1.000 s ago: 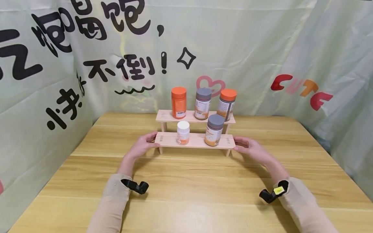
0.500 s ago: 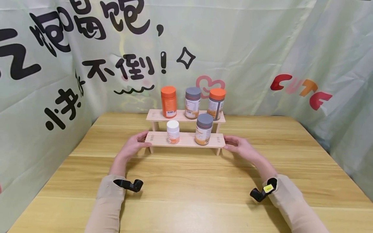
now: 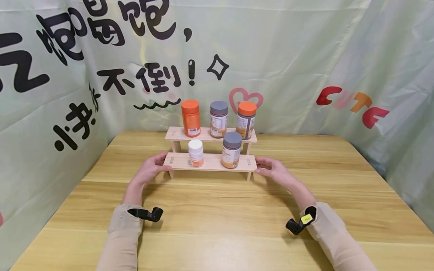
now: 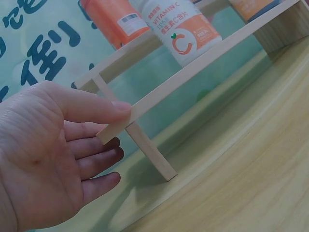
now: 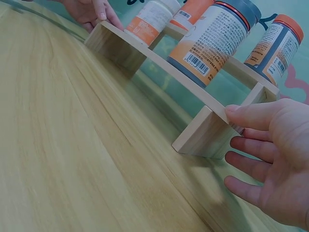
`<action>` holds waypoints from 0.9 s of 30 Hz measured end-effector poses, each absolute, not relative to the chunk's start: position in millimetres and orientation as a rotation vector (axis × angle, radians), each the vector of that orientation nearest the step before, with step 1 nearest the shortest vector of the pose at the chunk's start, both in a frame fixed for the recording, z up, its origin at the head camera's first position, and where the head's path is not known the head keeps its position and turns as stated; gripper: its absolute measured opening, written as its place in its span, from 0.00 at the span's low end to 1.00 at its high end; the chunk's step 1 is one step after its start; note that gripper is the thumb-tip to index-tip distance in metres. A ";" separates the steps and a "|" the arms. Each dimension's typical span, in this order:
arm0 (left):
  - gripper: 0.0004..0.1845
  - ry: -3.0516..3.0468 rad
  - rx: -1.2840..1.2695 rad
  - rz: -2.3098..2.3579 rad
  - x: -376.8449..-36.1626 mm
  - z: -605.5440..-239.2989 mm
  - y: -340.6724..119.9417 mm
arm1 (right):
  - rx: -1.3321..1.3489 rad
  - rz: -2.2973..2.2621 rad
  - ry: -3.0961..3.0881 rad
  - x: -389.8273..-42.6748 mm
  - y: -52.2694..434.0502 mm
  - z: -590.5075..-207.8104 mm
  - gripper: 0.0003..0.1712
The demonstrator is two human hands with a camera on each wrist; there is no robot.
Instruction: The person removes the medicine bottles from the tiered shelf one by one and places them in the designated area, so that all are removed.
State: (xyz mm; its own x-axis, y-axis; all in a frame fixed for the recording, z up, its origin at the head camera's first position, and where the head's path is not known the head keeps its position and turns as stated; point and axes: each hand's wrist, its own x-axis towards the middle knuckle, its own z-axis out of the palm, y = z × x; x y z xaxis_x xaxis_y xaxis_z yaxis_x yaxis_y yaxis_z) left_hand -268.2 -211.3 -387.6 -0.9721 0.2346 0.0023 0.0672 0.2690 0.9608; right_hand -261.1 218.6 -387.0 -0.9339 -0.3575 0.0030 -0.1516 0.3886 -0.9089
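A two-tier wooden display rack (image 3: pixel 213 161) stands on the table, held at both ends of its lower shelf. My left hand (image 3: pixel 149 168) grips the left end, thumb along the front edge in the left wrist view. At the right end my right hand (image 3: pixel 274 172) does likewise, its thumb at the front corner and lower fingers extended below the board. On the lower shelf stand a small white vitamin C bottle (image 3: pixel 196 156) and a grey-lidded jar (image 3: pixel 231 152). The upper shelf bears an orange bottle (image 3: pixel 191 119), another grey-lidded jar (image 3: pixel 218 121) and an orange-lidded jar (image 3: pixel 246 122).
The wood-grain table (image 3: pixel 217 222) extends in front of the rack and to both sides. A pale fabric backdrop (image 3: pixel 288 56) with printed lettering hangs behind the table and along its sides. Each sleeved forearm carries a black wrist camera (image 3: pixel 145 214).
Both hands have moved the rack to the left across the table with its bottles and jars still upright. Their grip on the shelf ends looks the same.
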 end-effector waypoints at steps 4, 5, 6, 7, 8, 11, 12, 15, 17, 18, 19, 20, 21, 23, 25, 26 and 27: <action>0.38 2.385 0.295 1.802 -267.9 -387.3 -212.8 | -0.455 -1.586 2.441 -260.6 216.2 -386.9 0.35; 0.38 2.384 0.299 1.803 -267.7 -387.3 -213.3 | -0.455 -1.588 2.439 -260.5 215.6 -386.8 0.35; 0.38 2.383 0.302 1.805 -267.4 -387.4 -213.8 | -0.455 -1.589 2.440 -260.6 215.0 -386.5 0.35; 0.38 2.380 0.305 1.810 -267.1 -387.5 -214.4 | -0.452 -1.590 2.440 -260.7 214.2 -386.2 0.35; 0.38 2.377 0.305 1.813 -266.6 -387.5 -215.0 | -0.457 -1.588 2.442 -260.7 213.5 -385.9 0.35; 0.38 2.371 0.298 1.822 -265.7 -387.4 -216.8 | -0.465 -1.587 2.438 -260.5 211.5 -384.4 0.36; 0.38 2.372 0.295 1.822 -265.7 -387.3 -217.3 | -0.466 -1.588 2.436 -260.6 211.0 -384.2 0.36; 0.38 2.390 0.291 1.804 -265.8 -387.6 -218.2 | -0.479 -1.590 2.429 -260.8 210.9 -384.5 0.36; 0.38 2.401 0.292 1.790 -266.6 -388.1 -218.2 | -0.485 -1.590 2.426 -261.5 211.9 -385.3 0.36; 0.38 2.406 0.293 1.786 -267.1 -388.4 -217.9 | -0.488 -1.581 2.432 -262.2 212.9 -386.2 0.36; 0.38 2.414 0.302 1.776 -267.4 -388.7 -217.6 | -0.488 -1.580 2.433 -262.5 213.8 -386.2 0.36; 0.38 2.419 0.303 1.773 -268.1 -389.0 -217.2 | -0.485 -1.586 2.431 -263.1 214.8 -385.9 0.35; 0.39 2.422 0.307 1.768 -268.6 -389.1 -216.6 | -0.479 -1.592 2.433 -263.6 215.6 -385.2 0.35; 0.39 2.422 0.313 1.770 -269.1 -389.2 -215.5 | -0.469 -1.619 2.433 -264.4 216.7 -381.8 0.35; 0.39 2.421 0.317 1.776 -269.4 -389.4 -214.8 | -0.462 -1.650 2.442 -265.8 217.4 -375.6 0.35; 0.39 2.416 0.310 1.785 -269.4 -389.5 -214.5 | -0.453 -1.667 2.446 -267.1 218.0 -371.9 0.35; 0.39 2.412 0.311 1.791 -269.3 -389.6 -214.3 | -0.446 -1.680 2.455 -268.6 218.4 -367.6 0.35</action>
State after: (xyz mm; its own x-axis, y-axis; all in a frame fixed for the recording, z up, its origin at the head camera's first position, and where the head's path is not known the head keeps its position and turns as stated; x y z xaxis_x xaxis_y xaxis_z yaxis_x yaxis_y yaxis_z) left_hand -269.3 -214.3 -389.6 -0.9716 0.2355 0.0247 0.0918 0.2784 0.9561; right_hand -268.6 218.4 -367.6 -0.9473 -0.3153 0.0567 -0.1670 0.3350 -0.9273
